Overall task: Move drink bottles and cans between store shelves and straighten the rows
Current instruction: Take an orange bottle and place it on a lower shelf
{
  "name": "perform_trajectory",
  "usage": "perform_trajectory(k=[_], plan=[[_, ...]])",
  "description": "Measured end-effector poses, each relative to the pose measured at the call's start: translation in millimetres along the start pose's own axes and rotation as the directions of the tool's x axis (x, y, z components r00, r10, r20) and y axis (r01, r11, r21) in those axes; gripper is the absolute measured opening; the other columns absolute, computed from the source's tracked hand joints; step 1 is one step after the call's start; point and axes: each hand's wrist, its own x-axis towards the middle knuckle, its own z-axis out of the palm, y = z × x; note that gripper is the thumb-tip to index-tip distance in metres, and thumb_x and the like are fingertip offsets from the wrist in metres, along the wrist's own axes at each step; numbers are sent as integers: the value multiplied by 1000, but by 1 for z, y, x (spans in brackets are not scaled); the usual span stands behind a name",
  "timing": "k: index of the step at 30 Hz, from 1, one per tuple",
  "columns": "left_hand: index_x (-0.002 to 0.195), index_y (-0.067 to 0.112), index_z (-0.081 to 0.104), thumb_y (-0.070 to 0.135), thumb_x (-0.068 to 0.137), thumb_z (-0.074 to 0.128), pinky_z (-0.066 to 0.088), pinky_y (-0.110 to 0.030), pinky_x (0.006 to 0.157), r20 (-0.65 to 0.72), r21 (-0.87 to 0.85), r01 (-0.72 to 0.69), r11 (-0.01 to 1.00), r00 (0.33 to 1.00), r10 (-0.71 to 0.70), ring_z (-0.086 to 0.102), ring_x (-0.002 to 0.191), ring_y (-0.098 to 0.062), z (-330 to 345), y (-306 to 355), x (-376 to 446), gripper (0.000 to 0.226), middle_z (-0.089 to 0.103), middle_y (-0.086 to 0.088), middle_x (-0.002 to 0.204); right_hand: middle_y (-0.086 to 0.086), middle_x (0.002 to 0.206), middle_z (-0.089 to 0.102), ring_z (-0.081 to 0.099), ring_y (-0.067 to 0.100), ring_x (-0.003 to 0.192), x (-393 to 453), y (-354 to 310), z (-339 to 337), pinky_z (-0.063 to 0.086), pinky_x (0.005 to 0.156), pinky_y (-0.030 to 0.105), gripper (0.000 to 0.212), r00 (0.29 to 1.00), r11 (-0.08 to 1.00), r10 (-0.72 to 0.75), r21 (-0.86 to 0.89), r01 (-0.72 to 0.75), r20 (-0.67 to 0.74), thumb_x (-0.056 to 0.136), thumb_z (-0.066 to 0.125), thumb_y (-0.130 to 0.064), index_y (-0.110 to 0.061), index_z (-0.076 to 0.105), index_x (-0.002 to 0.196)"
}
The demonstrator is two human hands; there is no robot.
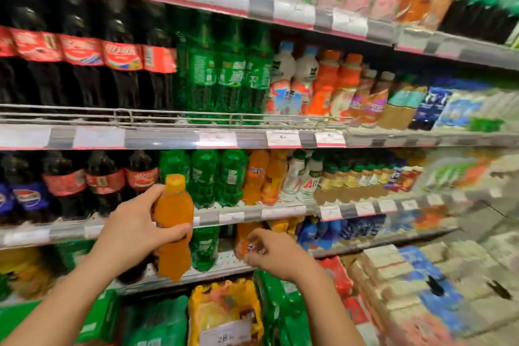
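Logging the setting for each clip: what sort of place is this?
A shop's drinks aisle, most likely a supermarket. Tiered shelves carry price tags along their edges, rows of cola bottles and green bottles fill them, and the left hand holds an orange bottle.

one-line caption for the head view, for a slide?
Left hand grips an orange soda bottle before stocked drink shelves; right hand reaches, fingers loosely curled, toward orange bottles on a lower shelf.

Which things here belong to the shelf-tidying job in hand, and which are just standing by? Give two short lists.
In the job: orange bottle, gripped by the left hand; right hand, reaching toward the lower shelf.

Standing by: cola bottles; green bottles; price tags; wrapped packs at the bottom.
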Motion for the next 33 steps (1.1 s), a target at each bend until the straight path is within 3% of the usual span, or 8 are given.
perform_trajectory(k=[2,6,18,22,25,27,30,33], plan=[[104,52,53,69,61,80,48,-27,63,-8,-31,21,999,1000,-21,63,73,3,16,15,4,54,71,17,84,-2,124,65,60,19,113,3,21,-15,49,92,34,52,1000,1000,-14,17,14,-11,92,67,-49,-26,56,137],[115,50,56,83,56,74,56,-40,68,-25,-46,73,996,997,-74,67,73,-4,37,29,7,70,73,13,84,-2,128,64,61,20,115,13,51,-41,51,94,34,54,999,998,-18,60,21,-43,92,67,-51,-26,56,138],[116,52,56,77,60,78,59,-39,66,-41,-41,119,992,992,-120,69,67,-11,47,40,16,65,75,5,88,-3,138,61,58,17,117,59,77,-76,48,96,34,46,983,987,-85,120,106,-162,96,66,-42,-25,57,138],[116,52,56,66,66,82,59,-30,59,-33,-53,127,991,991,-129,71,68,-13,48,39,17,58,75,2,88,0,149,52,54,20,128,81,76,-87,46,104,36,57,963,985,-109,100,137,-246,96,66,-40,-23,48,147],[117,54,55,75,62,78,59,-39,65,-35,-57,129,990,991,-131,70,66,-12,49,37,18,63,75,3,87,4,151,46,57,20,120,104,75,-102,45,100,36,65,929,989,-95,70,128,-359,97,65,-38,-18,39,153],[117,53,55,81,59,74,59,-43,69,-40,-49,130,990,990,-132,69,66,-10,51,35,19,67,75,5,86,8,149,44,60,21,108,121,75,-113,47,94,36,57,909,994,-79,39,104,-409,97,64,-37,-12,44,144],[117,50,56,82,59,73,58,-46,71,-41,-45,140,989,989,-141,69,66,-10,53,33,20,68,74,6,85,16,150,43,56,32,124,145,72,-124,49,102,44,47,910,998,-60,-40,47,-410,97,64,-35,-6,53,133],[120,51,55,83,59,73,58,-46,70,-29,-46,152,987,988,-153,69,69,-10,55,30,21,71,74,5,85,17,143,50,56,32,120,157,68,-131,50,98,41,38,936,997,-27,-83,-3,-350,99,62,-29,1,62,122]])
